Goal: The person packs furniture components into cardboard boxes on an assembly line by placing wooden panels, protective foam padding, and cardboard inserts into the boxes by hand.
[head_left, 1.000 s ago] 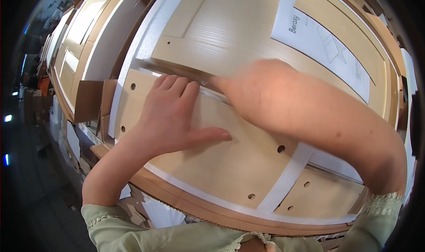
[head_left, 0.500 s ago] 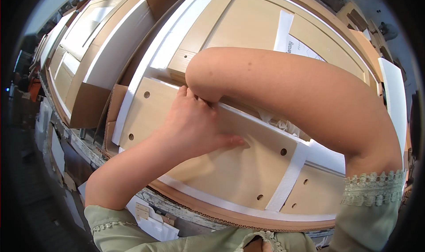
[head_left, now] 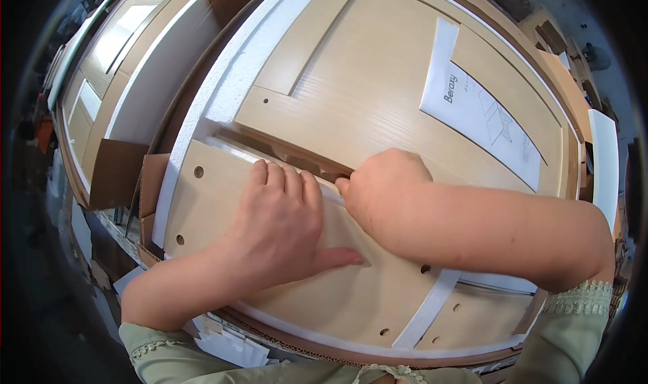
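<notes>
A pale wood panel (head_left: 324, 286) with drilled round holes lies flat in front of me in the box. My left hand (head_left: 280, 212) rests on it, thumb stretched out and fingertips over its far edge. Beyond that edge runs a narrow gap (head_left: 283, 153), beside a larger framed wood panel (head_left: 364, 67). At the gap's right part is my right hand (head_left: 385, 185), its fingers curled down and closed. What they hold, if anything, is hidden. On the larger panel lies a white printed sheet (head_left: 482, 114) with a line drawing.
White foam strips (head_left: 223, 73) edge the panels inside the cardboard box. One strip (head_left: 426, 310) separates the drilled panel from a smaller drilled panel (head_left: 459, 313) at the right. Another open carton (head_left: 121, 171) with panels stands at the left.
My right hand and forearm have come nearer and lower, uncovering the larger panel and the printed sheet. My left hand stays at the drilled panel's far edge. The view has shifted slightly.
</notes>
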A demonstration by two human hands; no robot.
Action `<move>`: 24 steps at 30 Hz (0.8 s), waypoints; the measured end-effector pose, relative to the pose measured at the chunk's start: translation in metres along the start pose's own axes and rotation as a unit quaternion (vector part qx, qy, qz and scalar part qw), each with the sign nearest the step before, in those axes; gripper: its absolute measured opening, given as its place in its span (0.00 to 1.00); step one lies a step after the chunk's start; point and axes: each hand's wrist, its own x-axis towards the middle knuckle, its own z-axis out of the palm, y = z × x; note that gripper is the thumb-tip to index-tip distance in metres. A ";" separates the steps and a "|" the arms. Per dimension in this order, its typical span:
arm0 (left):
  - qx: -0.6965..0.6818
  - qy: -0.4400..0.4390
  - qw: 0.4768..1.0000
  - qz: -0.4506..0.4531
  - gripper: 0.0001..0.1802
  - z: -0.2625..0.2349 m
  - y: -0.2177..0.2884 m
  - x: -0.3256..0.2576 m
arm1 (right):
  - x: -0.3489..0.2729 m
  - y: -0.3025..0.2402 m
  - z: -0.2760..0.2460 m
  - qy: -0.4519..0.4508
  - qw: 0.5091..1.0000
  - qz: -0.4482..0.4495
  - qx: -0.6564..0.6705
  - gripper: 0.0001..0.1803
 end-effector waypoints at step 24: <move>-0.059 -0.076 0.994 -0.047 0.34 -0.040 0.046 0.020 | -0.178 -0.013 0.323 0.378 0.817 0.179 0.397 0.25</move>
